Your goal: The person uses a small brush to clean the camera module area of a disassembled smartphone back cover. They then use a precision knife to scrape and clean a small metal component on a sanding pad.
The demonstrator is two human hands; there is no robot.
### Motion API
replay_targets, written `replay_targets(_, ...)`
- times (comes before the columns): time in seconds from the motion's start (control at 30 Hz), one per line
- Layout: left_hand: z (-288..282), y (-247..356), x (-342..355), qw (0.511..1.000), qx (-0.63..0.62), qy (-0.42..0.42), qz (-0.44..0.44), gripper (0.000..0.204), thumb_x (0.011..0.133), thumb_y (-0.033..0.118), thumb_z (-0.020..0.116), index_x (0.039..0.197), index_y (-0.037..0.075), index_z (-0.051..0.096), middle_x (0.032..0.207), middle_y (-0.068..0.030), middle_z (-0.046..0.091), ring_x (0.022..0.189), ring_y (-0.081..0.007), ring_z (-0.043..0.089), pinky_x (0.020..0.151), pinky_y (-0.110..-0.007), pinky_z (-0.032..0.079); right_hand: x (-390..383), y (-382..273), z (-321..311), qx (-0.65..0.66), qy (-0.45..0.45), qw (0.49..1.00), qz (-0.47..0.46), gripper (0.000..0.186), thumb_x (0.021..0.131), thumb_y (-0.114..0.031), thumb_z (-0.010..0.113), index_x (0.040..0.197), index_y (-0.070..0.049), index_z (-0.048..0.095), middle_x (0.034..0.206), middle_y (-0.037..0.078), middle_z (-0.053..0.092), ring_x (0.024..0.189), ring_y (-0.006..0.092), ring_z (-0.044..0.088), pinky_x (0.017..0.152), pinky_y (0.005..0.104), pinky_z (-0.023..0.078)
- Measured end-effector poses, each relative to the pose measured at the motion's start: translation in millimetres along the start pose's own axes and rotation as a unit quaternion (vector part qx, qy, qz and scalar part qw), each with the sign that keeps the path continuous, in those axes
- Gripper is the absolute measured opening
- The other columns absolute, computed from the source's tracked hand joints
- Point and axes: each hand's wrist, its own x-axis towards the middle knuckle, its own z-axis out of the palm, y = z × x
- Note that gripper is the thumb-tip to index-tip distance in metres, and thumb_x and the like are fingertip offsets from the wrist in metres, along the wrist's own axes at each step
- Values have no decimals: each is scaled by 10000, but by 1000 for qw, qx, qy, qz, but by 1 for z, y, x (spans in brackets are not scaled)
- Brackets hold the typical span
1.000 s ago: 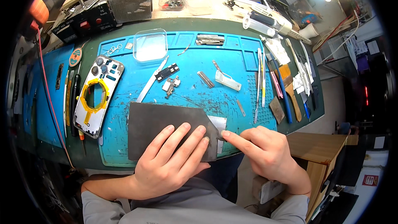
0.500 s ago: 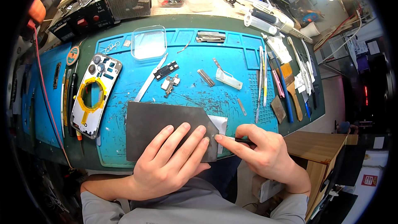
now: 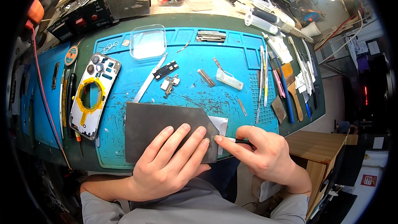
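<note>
A stiff dark grey sheet (image 3: 145, 120) with a slanted right corner lies at the near edge of the blue work mat (image 3: 195, 93). Across it my left hand (image 3: 168, 168) rests flat, fingers spread, pressing it down. My right hand (image 3: 265, 153) is closed around a thin black-handled tool (image 3: 242, 142) with a short pale metal part. Its index fingertip meets the sheet's right edge, and the tool's tip is hidden there. Under that edge a white piece of paper (image 3: 221, 125) sticks out.
A phone frame (image 3: 92, 95) with a yellow ring lies left. Beyond the sheet are a steel ruler (image 3: 145, 84), small phone parts (image 3: 169, 84), a clear plastic case (image 3: 229, 79) and a clear tray (image 3: 148, 42). Tweezers (image 3: 265, 76) and brushes (image 3: 282, 85) line the right.
Both hands hold nearly the same places. A bit more of the tool's pale metal part shows beside my right index finger.
</note>
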Motion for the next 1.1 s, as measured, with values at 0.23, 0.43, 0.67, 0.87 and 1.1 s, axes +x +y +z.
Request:
replay_targets(0.23, 0, -1, 0, 1000, 0, -1, 1, 502, 1017, 485, 715, 1306, 80, 781, 1409, -102, 751, 1333, -336, 669, 1153, -482, 503, 1, 0, 2, -25, 12, 1000, -6, 535, 832, -102, 809, 1360, -188, 779, 990, 2, 583, 749, 102, 637, 566, 267, 528)
replay_targets(0.43, 0, -1, -1, 1000, 2, -1, 1, 499, 1023, 486, 709, 1299, 77, 782, 1408, -103, 752, 1333, -337, 669, 1150, -484, 506, 2, 1, 5, -28, 22, 999, -4, 537, 823, -101, 807, 1351, -195, 783, 986, -5, 585, 726, 100, 623, 552, 262, 513)
replay_targets(0.67, 0, 0, -1, 1000, 2, 2, 1, 492, 1035, 482, 698, 1297, 75, 782, 1400, -107, 755, 1333, -338, 669, 1152, -482, 506, -1, -2, 6, -27, 25, 999, -2, 537, 820, -105, 806, 1347, -204, 784, 981, -13, 583, 713, 99, 612, 538, 264, 502)
replay_targets(0.87, 0, 0, 0, 1000, -4, 3, -1, 487, 1031, 474, 706, 1295, 72, 783, 1396, -108, 757, 1327, -338, 673, 1145, -483, 511, -3, -4, 6, -22, 27, 999, 2, 540, 821, -96, 808, 1349, -206, 784, 979, -11, 581, 711, 97, 610, 528, 262, 493)
replay_targets(1.1, 0, 0, -1, 1000, -2, 5, 0, 490, 1027, 477, 710, 1294, 73, 783, 1398, -107, 756, 1329, -337, 672, 1144, -483, 512, 1, -1, 5, -19, 22, 1000, 3, 544, 818, -85, 806, 1348, -203, 786, 976, -11, 585, 718, 99, 619, 543, 265, 508)
